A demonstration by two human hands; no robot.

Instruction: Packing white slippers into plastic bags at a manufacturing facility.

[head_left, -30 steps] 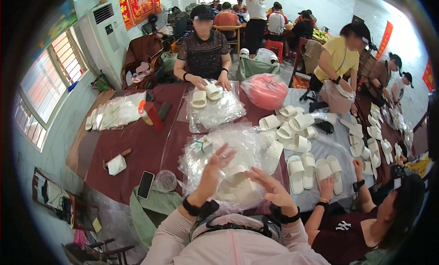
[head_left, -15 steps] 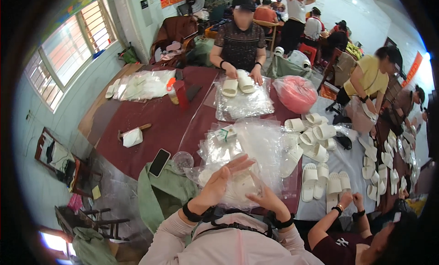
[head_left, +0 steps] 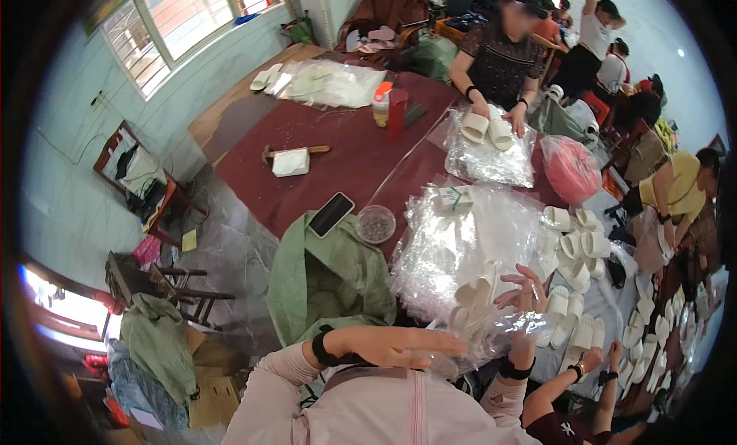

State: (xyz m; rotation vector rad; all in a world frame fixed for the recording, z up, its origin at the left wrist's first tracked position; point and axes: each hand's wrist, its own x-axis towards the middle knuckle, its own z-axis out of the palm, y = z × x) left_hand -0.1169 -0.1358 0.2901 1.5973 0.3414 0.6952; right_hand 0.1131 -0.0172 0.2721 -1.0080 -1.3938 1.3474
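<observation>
My left hand is stretched flat, palm toward me, its fingertips beside a clear plastic bag. Pale slippers show through the film. My right hand is raised on the bag's other side, fingers bent and partly spread, with the film against its palm; part of its grip is hidden by glare. Beyond the bag lies a thick pile of clear plastic bags with a small white-and-green box on it.
A green cloth sack, a phone and a round clear tub are left of the pile. Further off lie a hammer and white block. Opposite, a person handles slippers. More slippers lie right.
My view has swung left and down. My hands have moved apart; the left has flattened and the right has lifted beside the bag. The person opposite still handles the slippers.
</observation>
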